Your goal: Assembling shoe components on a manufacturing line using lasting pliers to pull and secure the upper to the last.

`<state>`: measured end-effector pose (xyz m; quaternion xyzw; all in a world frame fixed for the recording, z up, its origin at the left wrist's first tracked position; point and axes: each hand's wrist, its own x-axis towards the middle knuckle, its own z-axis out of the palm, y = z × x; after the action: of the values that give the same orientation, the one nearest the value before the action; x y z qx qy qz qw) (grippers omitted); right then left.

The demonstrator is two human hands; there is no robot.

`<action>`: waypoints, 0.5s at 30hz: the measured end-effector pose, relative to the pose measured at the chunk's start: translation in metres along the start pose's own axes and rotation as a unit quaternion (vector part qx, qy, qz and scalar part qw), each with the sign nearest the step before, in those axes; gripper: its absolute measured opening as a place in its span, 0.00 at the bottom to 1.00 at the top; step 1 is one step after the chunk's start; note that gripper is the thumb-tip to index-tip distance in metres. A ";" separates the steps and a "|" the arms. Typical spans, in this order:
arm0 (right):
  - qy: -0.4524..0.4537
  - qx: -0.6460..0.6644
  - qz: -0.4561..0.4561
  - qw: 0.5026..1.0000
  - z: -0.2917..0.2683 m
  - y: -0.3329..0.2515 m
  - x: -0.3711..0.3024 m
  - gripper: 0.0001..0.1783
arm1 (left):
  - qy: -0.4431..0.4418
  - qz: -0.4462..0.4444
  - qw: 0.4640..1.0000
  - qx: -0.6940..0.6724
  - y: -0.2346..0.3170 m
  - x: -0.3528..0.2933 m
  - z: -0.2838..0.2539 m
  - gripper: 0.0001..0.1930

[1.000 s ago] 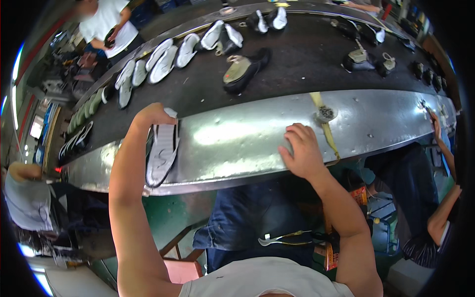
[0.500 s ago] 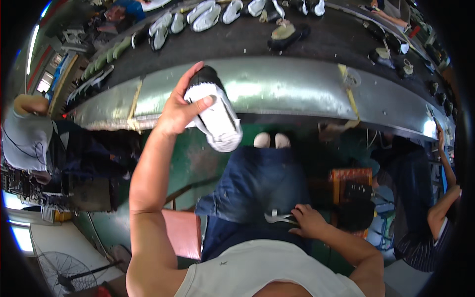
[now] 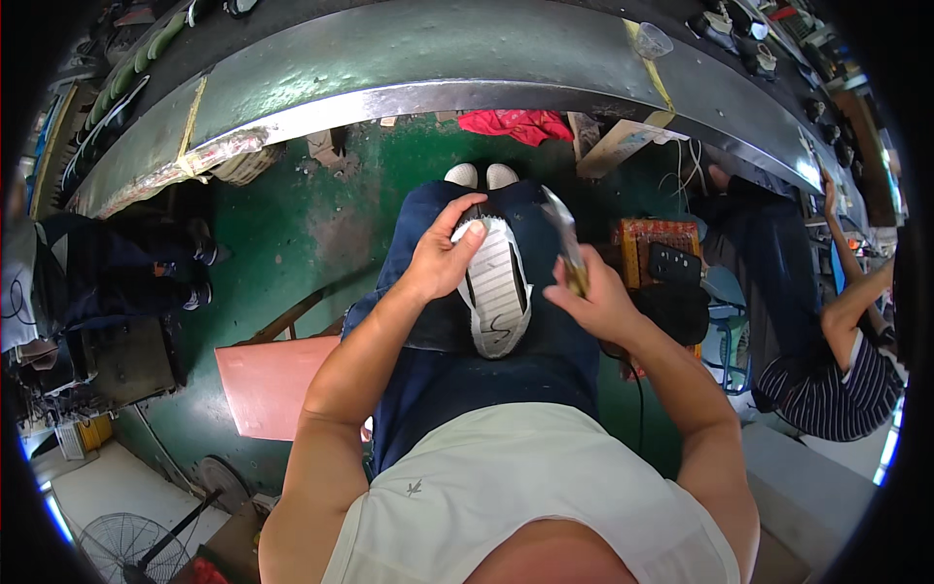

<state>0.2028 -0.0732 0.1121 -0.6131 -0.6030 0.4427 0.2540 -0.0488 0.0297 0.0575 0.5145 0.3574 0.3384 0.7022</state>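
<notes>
An unfinished shoe point(image 3: 497, 287) lies sole-side up over my lap, its toe toward me. Its underside is white and striped, with a dark hand-drawn mark near the toe. My left hand point(image 3: 449, 255) grips it at the dark heel end, thumb pressed on the underside. To the right of the shoe, my right hand point(image 3: 595, 297) is closed round pliers point(image 3: 561, 226) with a shiny curved metal head, raised and apart from the shoe. Motion blurs the pliers, and their handles are partly hidden in the fingers.
A metal-edged bench point(image 3: 409, 58) crosses ahead, with shoe parts at its far left and right. A pink seat point(image 3: 272, 384) stands at my left; an orange-red crate point(image 3: 632, 238) with a dark object at my right. A co-worker point(image 3: 827, 384) sits further right. Red cloth point(image 3: 516, 125) lies under the bench.
My left hand has brought the shoe down from over the bench edge to my lap. My right hand has lifted the pliers from my thigh up beside it. The view has tilted down.
</notes>
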 end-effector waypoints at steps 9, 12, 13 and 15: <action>-0.001 -0.100 -0.210 0.973 -0.001 -0.024 0.086 0.22 | -0.100 0.003 0.995 -0.026 0.007 0.003 -0.006 0.29; 0.016 -0.035 -0.156 0.987 0.000 -0.018 0.100 0.17 | -0.105 0.024 0.994 -0.005 0.006 0.013 -0.009 0.26; 0.040 -0.035 -0.152 0.987 0.005 -0.016 0.098 0.15 | -0.070 0.029 0.997 0.013 0.000 0.016 -0.008 0.23; 0.027 -0.035 -0.096 0.994 0.002 -0.014 0.085 0.15 | 0.029 0.023 0.998 0.047 -0.021 0.024 -0.005 0.18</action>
<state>0.1837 0.0106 0.1028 -0.5730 -0.6670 0.3780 0.2897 -0.0383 0.0471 0.0329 0.5450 0.3811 0.3523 0.6585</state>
